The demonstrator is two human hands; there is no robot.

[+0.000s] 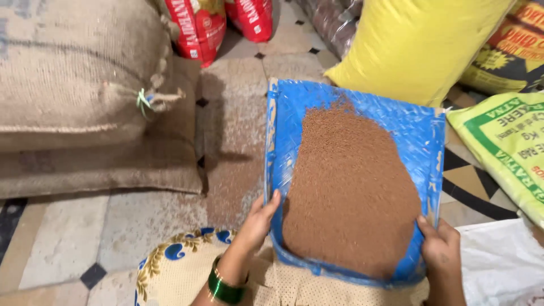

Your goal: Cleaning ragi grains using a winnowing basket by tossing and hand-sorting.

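A: Hands? Left hand [258, 218] curled on the near-left rim, right hand [439, 245] clamped on the near-right rim of the flat blue plastic winnowing tray [362, 181].

B: Tray sits in the lap, reddish-brown fine grain [351, 187] heaped centre. Mid-winnowing, I judge; next toss needs level, even grip. Burlap sack [73, 68] at ten o'clock.

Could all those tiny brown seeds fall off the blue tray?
Maybe. The brown grain is piled high on the blue tray, and its far edge looks low, so a tilt could spill it there. The left hand and right hand grip only the near corners, so it might wobble. Some grain already dusts the floor.
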